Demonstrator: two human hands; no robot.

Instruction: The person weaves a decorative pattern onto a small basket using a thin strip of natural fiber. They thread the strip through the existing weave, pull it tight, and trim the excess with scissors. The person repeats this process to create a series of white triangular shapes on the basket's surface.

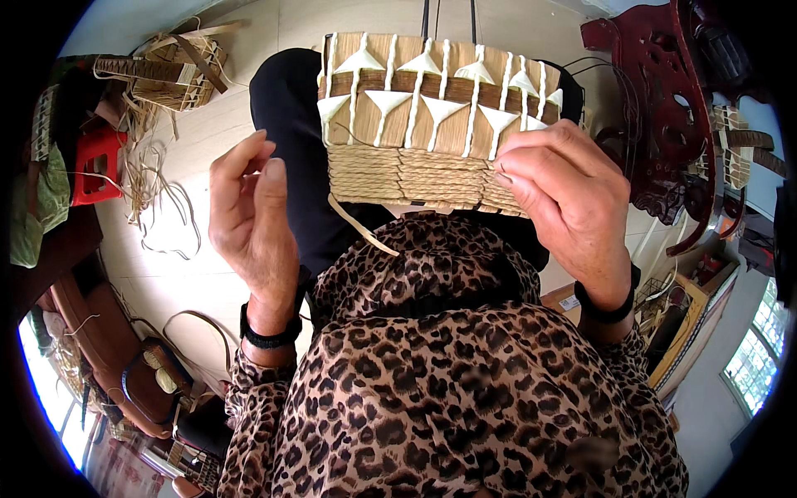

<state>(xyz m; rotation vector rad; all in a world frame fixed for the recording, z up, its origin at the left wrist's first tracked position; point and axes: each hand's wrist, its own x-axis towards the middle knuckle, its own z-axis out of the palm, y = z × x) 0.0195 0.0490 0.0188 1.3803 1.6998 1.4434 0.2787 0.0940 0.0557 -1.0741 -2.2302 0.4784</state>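
Note:
A woven straw bag (407, 170) rests across my lap. Its upper panel of flat tan and brown strips is crossed by white twisted cords and white triangles, and its lower band is twisted straw rope. At its right end, my right hand (569, 195) is closed, with thumb and fingertips pinched against the weave. Whatever the pinch holds is too small to name. Left of the bag, my left hand (253, 212) is raised in the air, fingers loosely bent, thumb apart, holding nothing I can see. A loose pale strip (365, 231) hangs from the bag's lower left corner.
Loose straw strands (162, 195) lie on the pale floor to the left, near a red plastic stool (97, 166). Another woven piece (178, 75) sits behind them. Dark red carved furniture (656, 100) stands at the right. Beside my right elbow is a wooden-edged shelf (693, 319).

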